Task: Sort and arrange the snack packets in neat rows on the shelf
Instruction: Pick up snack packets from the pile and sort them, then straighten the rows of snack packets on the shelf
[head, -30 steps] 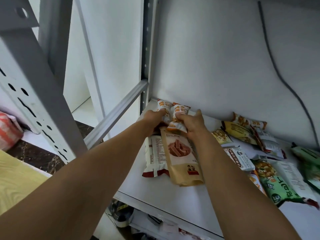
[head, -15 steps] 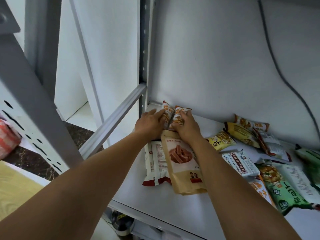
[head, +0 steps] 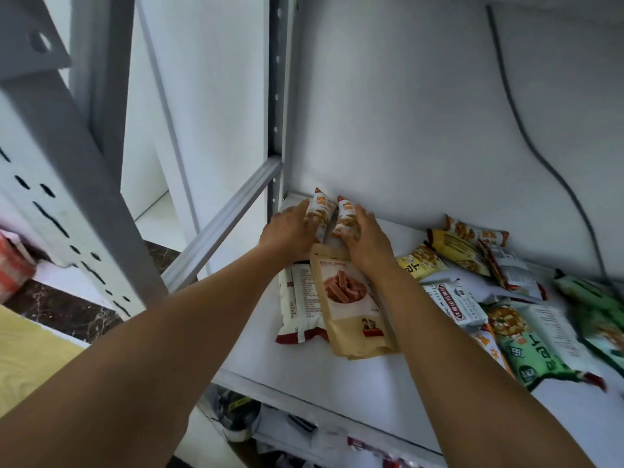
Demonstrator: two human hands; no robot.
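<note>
The left hand (head: pixel 288 229) had its fingers curled round the left orange-and-white packet (head: pixel 320 209). The right hand (head: pixel 366 239) gripped the right orange-and-white packet (head: pixel 347 214) in much the same way. The two small packets stood on end side by side, almost touching. Their tops leaned toward the white back wall (head: pixel 405 113) in the rear left corner of the shelf (head: pixel 304 376), just beside the grey upright post (head: pixel 277 96).

Right in front of the hands lay a tan pouch (head: pixel 351 309) printed with reddish sticks. Its left edge overlapped a white packet with a red end (head: pixel 295 309), and the right wrist crossed over its upper right corner.

Farther right, more packets lay in a loose jumble. A yellow packet (head: pixel 422 265) sat near the right hand and a green packet (head: pixel 530 352) lay toward the front edge, with others overlapping between and behind them.
</note>
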